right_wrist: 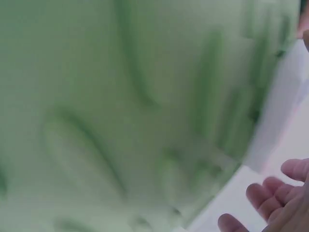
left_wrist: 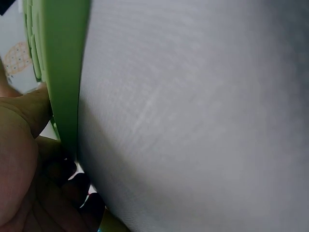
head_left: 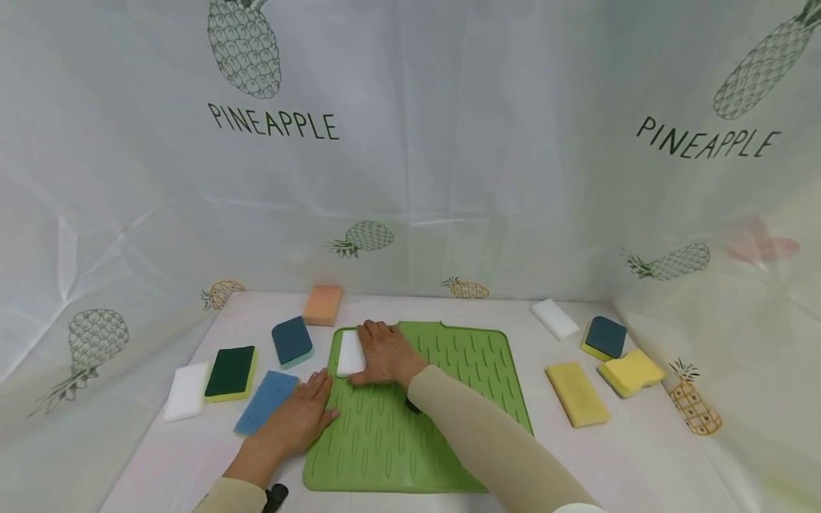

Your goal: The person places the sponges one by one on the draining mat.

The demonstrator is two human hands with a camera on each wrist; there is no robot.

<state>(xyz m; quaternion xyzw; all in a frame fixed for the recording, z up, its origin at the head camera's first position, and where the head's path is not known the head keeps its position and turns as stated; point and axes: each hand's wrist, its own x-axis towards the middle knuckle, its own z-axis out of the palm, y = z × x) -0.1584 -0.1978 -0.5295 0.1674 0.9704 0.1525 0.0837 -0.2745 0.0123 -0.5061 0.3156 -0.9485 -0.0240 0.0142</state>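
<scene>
A light green ribbed mat [head_left: 410,456] lies on the white table. On its far left corner sits a white sponge [head_left: 350,353]. My right hand [head_left: 388,354] is against the sponge's right side, fingers near its far end and thumb at its near end. In the right wrist view, the fingers [right_wrist: 263,195] look loosely extended beside the ribbed mat surface. My left hand [head_left: 299,420] lies along the mat's left edge, fingers extended and thumb on the mat. A blue sponge [head_left: 266,402] lies just left of that hand.
Left of the mat are another white sponge [head_left: 187,392], a green-and-yellow sponge [head_left: 231,373], a dark blue sponge [head_left: 292,340] and an orange sponge [head_left: 323,306]. On the right lie a white sponge [head_left: 554,318], a dark-topped sponge [head_left: 605,337] and yellow sponges [head_left: 576,394]. A pineapple-print sheet [head_left: 487,178] surrounds the table.
</scene>
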